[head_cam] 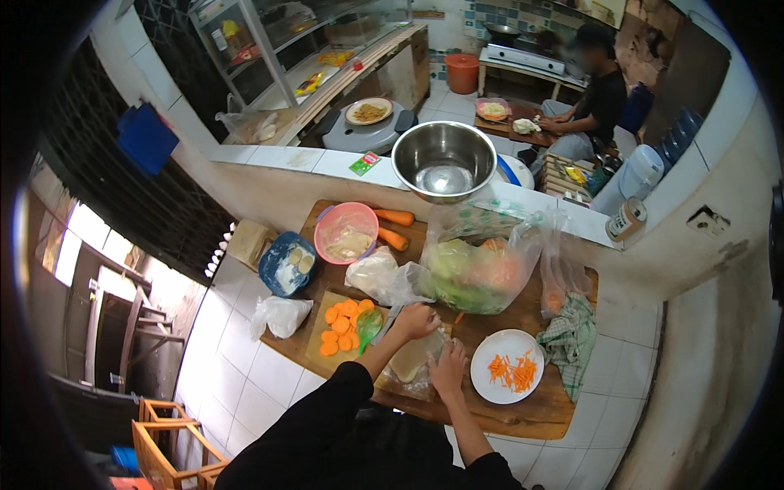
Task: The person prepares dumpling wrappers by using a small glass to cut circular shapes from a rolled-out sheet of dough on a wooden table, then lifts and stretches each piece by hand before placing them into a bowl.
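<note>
A flattened sheet of dough (407,361) lies on a floured board on the wooden table. My left hand (418,321) is at its upper edge, fingers curled; whether it grips anything is unclear. My right hand (447,366) rests along the dough's right side, fingers spread. Beside the left forearm is a knife blade (387,324), partly hidden. Left of it, sliced carrots (341,325) and a green plastic spoon (369,327) lie on a cutting board (318,350). To the right stands a white plate (507,392) with carrot strips (513,372).
Behind are a pink bowl of dough (346,233), a blue container with flour (288,269), whole carrots (394,239) and a bag of vegetables (474,275). A steel bowl (444,160) stands on the tiled ledge. A checked cloth (569,343) hangs at right. Beyond sits another person (597,92).
</note>
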### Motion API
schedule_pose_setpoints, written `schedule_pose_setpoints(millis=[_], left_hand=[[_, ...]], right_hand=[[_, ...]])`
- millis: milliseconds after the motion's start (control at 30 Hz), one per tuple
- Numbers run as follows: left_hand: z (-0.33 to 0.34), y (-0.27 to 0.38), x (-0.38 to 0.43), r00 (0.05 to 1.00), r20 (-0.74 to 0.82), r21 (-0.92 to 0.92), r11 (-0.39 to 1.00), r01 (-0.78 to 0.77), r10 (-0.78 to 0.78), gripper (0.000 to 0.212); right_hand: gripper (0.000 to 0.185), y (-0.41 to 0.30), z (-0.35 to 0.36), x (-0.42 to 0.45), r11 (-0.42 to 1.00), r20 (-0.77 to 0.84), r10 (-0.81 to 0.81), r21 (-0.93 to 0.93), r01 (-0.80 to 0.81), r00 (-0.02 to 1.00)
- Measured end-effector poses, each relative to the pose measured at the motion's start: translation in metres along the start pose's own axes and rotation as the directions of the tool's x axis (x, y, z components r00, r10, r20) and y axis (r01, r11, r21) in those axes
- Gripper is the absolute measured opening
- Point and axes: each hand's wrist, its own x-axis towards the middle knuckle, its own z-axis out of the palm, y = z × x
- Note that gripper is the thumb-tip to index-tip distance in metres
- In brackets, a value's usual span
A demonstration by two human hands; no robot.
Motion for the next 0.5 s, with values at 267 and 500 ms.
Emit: schedule_pose_setpoints(millis=[267,500], left_hand=[[0.001,0.005,0.020,0.977,0.209,0.085,0.996,0.032,-0.050,0.038],[0.033,-0.050,0.058,0.798,0.602,0.138,0.983,-0.124,0.016,0.049]], right_hand=[[0.065,0.003,-0.012,0.020,0.983,0.132,-0.011,-0.179,0.035,0.991],[0.073,-0.010,0.011,0.012,0.982,0.143,0.024,-0.190,0.003,0.989]])
